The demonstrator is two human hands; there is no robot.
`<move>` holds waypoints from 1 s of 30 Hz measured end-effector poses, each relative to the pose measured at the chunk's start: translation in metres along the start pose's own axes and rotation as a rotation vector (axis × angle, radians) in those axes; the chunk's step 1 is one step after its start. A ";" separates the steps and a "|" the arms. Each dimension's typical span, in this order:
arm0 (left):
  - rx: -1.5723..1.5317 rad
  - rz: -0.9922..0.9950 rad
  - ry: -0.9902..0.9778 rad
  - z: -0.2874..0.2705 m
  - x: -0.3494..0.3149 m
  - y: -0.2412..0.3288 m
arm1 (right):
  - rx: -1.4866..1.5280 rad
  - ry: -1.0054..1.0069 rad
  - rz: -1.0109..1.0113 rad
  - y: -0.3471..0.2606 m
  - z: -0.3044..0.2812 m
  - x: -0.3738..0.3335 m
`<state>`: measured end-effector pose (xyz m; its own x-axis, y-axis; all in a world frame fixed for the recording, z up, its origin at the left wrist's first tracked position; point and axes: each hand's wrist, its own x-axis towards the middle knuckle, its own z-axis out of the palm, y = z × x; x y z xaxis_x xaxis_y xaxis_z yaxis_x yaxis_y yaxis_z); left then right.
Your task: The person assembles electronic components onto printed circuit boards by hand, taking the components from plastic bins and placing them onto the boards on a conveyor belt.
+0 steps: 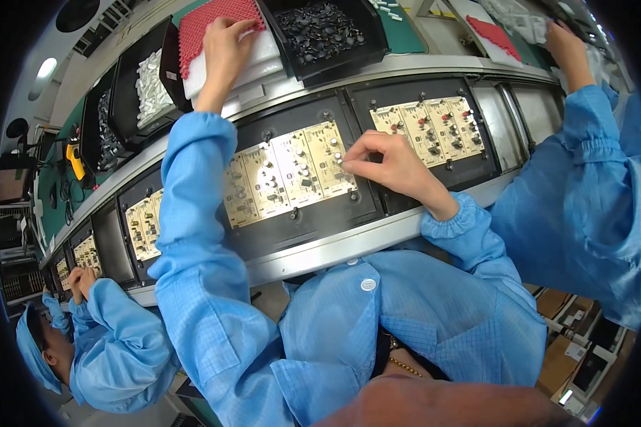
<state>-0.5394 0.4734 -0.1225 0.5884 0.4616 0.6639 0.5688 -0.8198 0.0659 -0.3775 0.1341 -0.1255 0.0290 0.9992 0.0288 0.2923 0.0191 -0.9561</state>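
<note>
My left hand (228, 53) reaches up to a block of small red parts (205, 21) set in white foam (260, 62). Its fingers are bent together at the red parts; what lies between the fingertips is too small to tell. Over the right end of a pale circuit board panel (285, 171), my right hand (392, 164) pinches with thumb and forefinger at a small part, whose kind I cannot make out. The panel lies in a black carrier frame (317, 219) and bears several small upright components.
Black bins hold dark round parts (320, 35) and white parts (153, 89). Another board panel (431, 132) with red components lies to the right. A metal rail (335, 252) runs along the near edge. A co-worker's hand (568, 53) is at far right; another co-worker's hands (82, 282) are at left.
</note>
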 end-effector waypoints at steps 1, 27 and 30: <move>-0.008 0.028 0.011 0.000 0.004 0.003 | -0.020 0.007 0.009 0.001 -0.001 -0.002; -0.442 -0.208 -0.223 -0.105 -0.114 0.090 | -0.521 0.218 -0.374 0.021 0.028 -0.016; -0.500 -0.242 -0.219 -0.104 -0.119 0.095 | -0.525 0.241 -0.397 0.020 0.030 -0.017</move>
<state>-0.6157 0.3054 -0.1175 0.6108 0.6706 0.4209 0.3928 -0.7182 0.5743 -0.4004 0.1186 -0.1542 0.0181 0.8833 0.4684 0.7461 0.3000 -0.5944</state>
